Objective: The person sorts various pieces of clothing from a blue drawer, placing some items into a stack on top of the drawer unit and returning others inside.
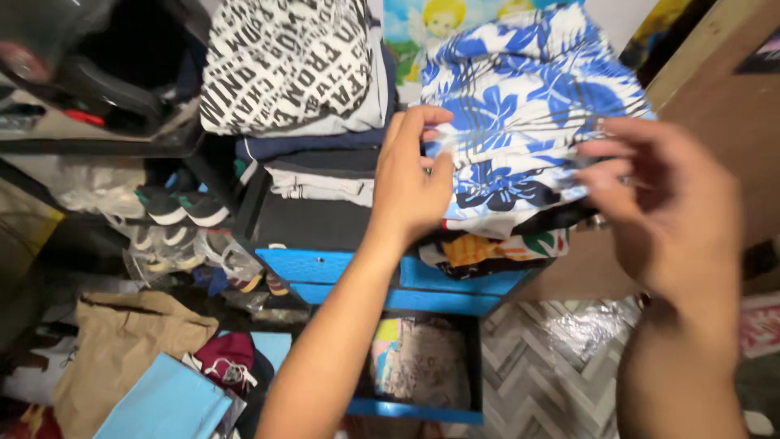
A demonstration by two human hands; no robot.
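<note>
Head view looks down on a blue cabinet (309, 264) piled with folded clothes, and both hands work at the right-hand pile. On top of that pile lies a blue and white floral shirt (520, 106), folded; its long axis runs from the near edge of the cabinet away toward the wall, and its near folded edge faces the person. The left hand (410, 183) lies on the shirt's left near corner, its grip pinched shut on the cloth there, thumb and fingertips closed over the hem. The right hand (666, 203) is at the shirt's right edge, fingers curled and blurred; its fingertips meet the cloth, but whether the grip is closed on it I cannot tell. Under the shirt a colourful printed garment (496, 248) sticks out at the cabinet's front edge.

Just left of the shirt stands a second pile, topped by a black and white lettered garment (284, 65) over dark folded clothes (317, 183); the two piles nearly touch, so little room lies to the left. To the right a brown wooden panel (723, 97) stands close behind the right hand. Below the cabinet front an open drawer (418, 366) juts toward the person. Patterned floor (552, 358) shows bare to the right of the drawer; left of it lie a brown paper bag (122, 341) and shoes (175, 207) on a low shelf.
</note>
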